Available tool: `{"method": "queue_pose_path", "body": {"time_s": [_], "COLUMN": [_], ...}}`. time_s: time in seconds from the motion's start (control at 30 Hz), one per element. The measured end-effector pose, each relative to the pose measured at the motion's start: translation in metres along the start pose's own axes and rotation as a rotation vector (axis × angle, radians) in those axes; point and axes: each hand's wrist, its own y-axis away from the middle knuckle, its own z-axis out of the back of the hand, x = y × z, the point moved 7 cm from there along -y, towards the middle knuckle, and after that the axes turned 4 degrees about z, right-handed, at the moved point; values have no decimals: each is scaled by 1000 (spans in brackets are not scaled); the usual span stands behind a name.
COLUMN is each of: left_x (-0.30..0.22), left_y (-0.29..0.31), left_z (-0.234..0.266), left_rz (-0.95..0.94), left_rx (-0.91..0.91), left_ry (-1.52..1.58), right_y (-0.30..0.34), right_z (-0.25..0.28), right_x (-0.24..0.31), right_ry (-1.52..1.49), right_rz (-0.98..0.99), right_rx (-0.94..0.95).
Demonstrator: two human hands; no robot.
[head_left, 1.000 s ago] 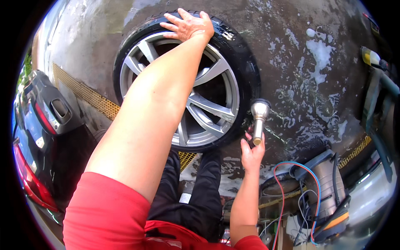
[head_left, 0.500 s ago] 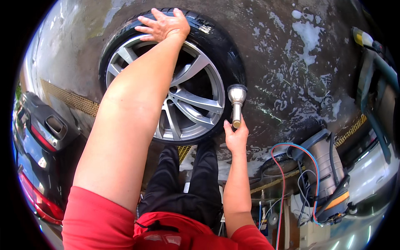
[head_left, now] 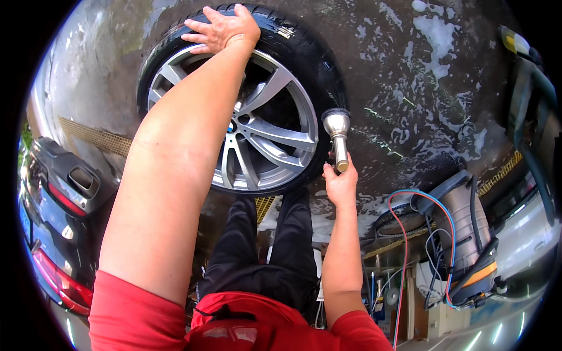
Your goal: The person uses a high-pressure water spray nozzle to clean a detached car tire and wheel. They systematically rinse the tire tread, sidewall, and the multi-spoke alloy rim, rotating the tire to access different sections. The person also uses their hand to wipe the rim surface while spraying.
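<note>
We see the left hand lying flat and spread on the top of the black rubber tyre, with the fingers open and pressing on the ribbed tread; it holds nothing. The tyre stands upright on the wet ground, directly in front of the person's legs, and it carries a silver alloy rim with smooth, shiny spokes that go out from a round hub. The right hand is closed around the thin handle of a metal nozzle, which has a dull, brushed surface and becomes wider to a round bell shape at the far end. This wide end is just beside the right side of the tyre, very close to the rubber, but we cannot tell if it touches. The concrete floor is dark, wet and rough, with white patches of foam on it. At the right stands a cylindrical steel vacuum machine with an orange band, and a red hose and a blue hose curve near it. At the left we see the dark glossy rear of a car with red lamps.
</note>
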Motion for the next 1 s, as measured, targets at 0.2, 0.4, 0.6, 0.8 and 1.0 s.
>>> {"method": "queue_pose_path", "body": {"time_s": [0.2, 0.4, 0.6, 0.8, 1.0], "left_x": [2, 3, 0, -2, 1], "left_y": [0, 3, 3, 3, 2], "left_z": [1, 7, 23, 27, 28], "left_rz": [-8, 24, 20, 29, 39], "left_rx": [-30, -25, 58, 110, 125], "left_ry": [-3, -8, 128, 127, 143], "right_y": [-1, 16, 48, 45, 40], "right_z": [1, -6, -14, 2, 16], "right_x": [0, 63, 169, 188, 190], "right_ry": [-21, -329, -498, -411, -511], "right_rz": [-33, 49, 77, 3, 57], "right_rx": [28, 170, 446, 523, 487]}}
